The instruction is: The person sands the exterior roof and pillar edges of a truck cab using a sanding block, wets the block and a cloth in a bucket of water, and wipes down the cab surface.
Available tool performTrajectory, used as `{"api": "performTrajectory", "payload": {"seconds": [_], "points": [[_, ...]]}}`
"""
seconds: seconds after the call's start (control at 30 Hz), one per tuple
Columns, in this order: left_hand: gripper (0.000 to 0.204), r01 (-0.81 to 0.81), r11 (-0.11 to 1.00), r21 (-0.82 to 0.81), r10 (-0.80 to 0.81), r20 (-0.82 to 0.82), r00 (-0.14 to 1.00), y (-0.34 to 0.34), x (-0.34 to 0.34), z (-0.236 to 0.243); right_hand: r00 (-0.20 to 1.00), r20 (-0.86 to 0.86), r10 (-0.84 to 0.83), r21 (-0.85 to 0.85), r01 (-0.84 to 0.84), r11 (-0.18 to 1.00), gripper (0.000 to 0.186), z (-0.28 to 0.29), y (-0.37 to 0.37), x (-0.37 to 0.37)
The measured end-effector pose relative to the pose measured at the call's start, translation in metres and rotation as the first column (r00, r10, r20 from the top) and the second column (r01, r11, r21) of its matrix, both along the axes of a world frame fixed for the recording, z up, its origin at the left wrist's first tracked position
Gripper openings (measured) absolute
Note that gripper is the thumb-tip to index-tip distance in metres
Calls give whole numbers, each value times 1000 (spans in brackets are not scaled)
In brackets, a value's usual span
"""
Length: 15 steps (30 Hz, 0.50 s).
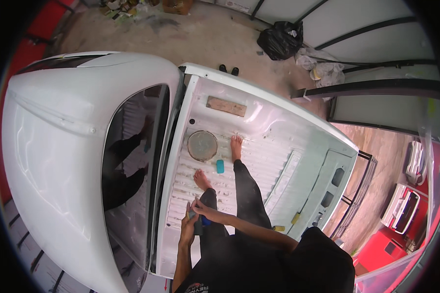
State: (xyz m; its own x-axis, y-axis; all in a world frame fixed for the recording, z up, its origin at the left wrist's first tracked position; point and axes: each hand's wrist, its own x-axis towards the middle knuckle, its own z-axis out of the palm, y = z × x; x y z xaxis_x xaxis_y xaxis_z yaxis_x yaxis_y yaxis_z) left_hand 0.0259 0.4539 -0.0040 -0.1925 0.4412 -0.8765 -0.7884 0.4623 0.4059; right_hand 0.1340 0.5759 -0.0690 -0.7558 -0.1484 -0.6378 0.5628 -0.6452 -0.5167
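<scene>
**Barefoot in the truck bed, both hands on a small object**

A person stood barefoot in the white bed of a pickup truck (278, 146), looking down over dark trousers. The left hand (187, 230) and the right hand (200, 210) met close together in front of the body, both closed around a small block (196, 220) showing yellow at the left edge and blue at the right; what kind of thing it was I could not tell. The fingers of each hand were curled on it, the right hand on top, the left beneath.

Farther off, on the ribbed bed floor between the two bare feet, lay a small teal block (220, 166). Just left of it sat a round grey disc (202, 145), and beyond that, near the far wall, a flat wooden board (226, 106). The white cab roof (58, 146) with its dark rear window (132, 156) filled the left. On the concrete beyond the truck lay a black rubbish bag (280, 40).
</scene>
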Motion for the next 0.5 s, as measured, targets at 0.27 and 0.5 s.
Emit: {"api": "performTrajectory", "payload": {"seconds": [0.27, 0.5], "points": [[55, -140, 990, 23, 139, 31, 990, 45, 32, -9, 998, 28, 52, 104, -54, 993, 97, 28, 61, 8], [31, -376, 927, -12, 376, 28, 926, 113, 90, -15, 978, 60, 198, 229, -206, 951, 83, 38, 160, 35]]}}
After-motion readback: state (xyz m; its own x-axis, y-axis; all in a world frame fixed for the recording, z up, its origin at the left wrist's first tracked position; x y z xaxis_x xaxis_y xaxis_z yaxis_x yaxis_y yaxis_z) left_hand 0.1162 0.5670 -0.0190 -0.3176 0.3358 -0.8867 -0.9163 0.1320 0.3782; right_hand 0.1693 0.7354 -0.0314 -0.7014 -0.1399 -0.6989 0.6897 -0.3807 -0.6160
